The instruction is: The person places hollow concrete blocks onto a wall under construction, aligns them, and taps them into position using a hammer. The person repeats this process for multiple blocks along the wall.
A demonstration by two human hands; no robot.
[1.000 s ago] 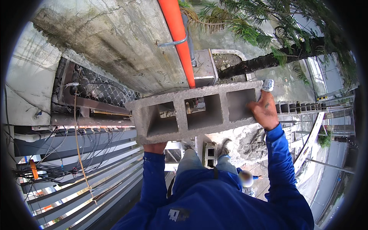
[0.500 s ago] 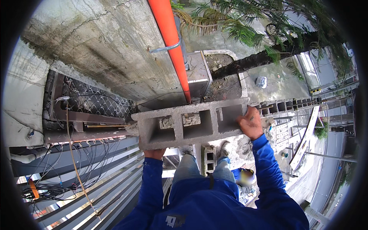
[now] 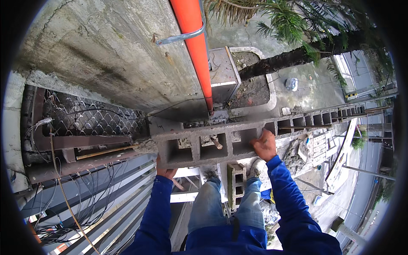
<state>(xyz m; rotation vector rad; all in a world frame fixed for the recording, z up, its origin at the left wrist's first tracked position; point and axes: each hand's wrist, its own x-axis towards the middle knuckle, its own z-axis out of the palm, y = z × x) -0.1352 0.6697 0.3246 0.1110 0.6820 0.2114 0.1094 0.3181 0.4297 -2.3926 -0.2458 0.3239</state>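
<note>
A grey concrete hollow block [image 3: 196, 148] spans the gap between the wall and the block row, its hollows facing up. My left hand [image 3: 167, 171] is closed on its left end, fingers partly hidden under the near edge. At the other end my right hand [image 3: 265, 145] grips the block, fingers reaching into the right hollow. Through the middle hollow sticks the end of a thin brownish rod [image 3: 217, 143]. The row of hollow blocks [image 3: 297, 122] continues to the right, in line with the held one. Whether the block rests on anything underneath is hidden.
An orange pipe [image 3: 196, 55] runs down the concrete wall [image 3: 127, 51]. To the left are wire mesh [image 3: 93, 114], loose black cables [image 3: 63, 227] and grey slats [image 3: 123, 199]. Another hollow block [image 3: 231, 185] stands between my feet. A tree trunk [image 3: 280, 63] leans beyond.
The held block has moved down and away from me, level with the block row. The rod's end now shows inside the middle hollow. Both hands keep their grip.
</note>
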